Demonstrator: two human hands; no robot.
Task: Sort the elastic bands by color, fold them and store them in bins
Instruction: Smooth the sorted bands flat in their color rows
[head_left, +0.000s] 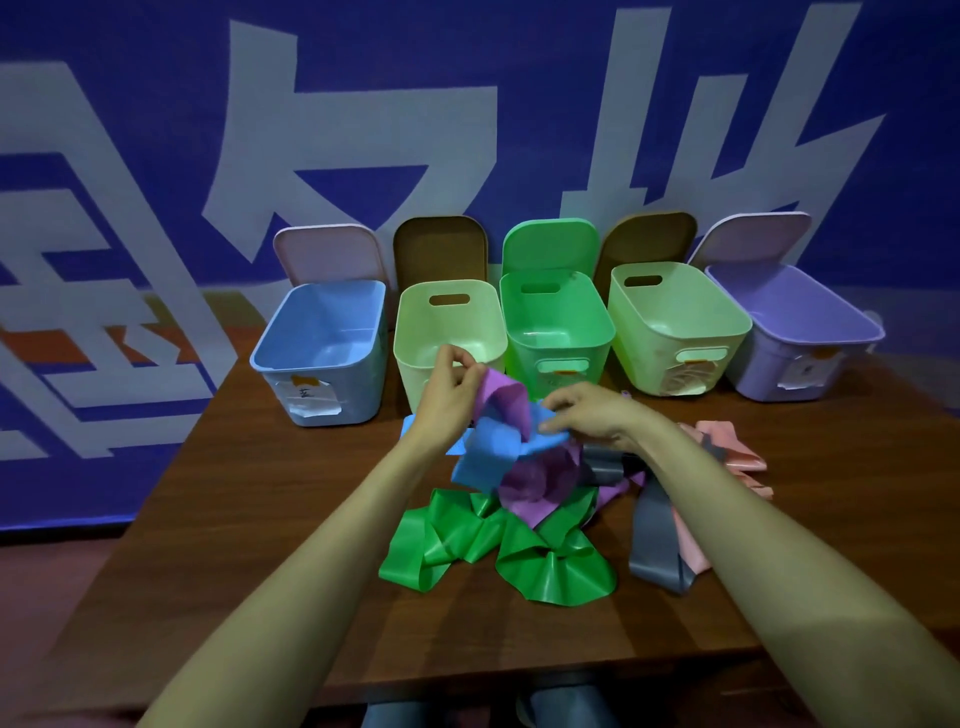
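Note:
A tangled heap of elastic bands lies mid-table: a purple band (540, 475), a blue band (491, 457), a green band (524, 545), a grey band (652, 525) and a pink band (732, 452). My left hand (447, 392) pinches the purple band's upper end and lifts it above the heap. My right hand (587, 415) pinches the blue band where it crosses the purple one. Five open bins stand behind in a row: blue (322, 353), pale yellow (415, 358), green (566, 358), a second pale yellow (675, 332), purple (800, 332).
The bins' lids (548, 244) lean against the blue wall behind them. The wooden table (291, 530) has bare surface left of the heap and along its front edge. Paper labels are stuck on the bin fronts.

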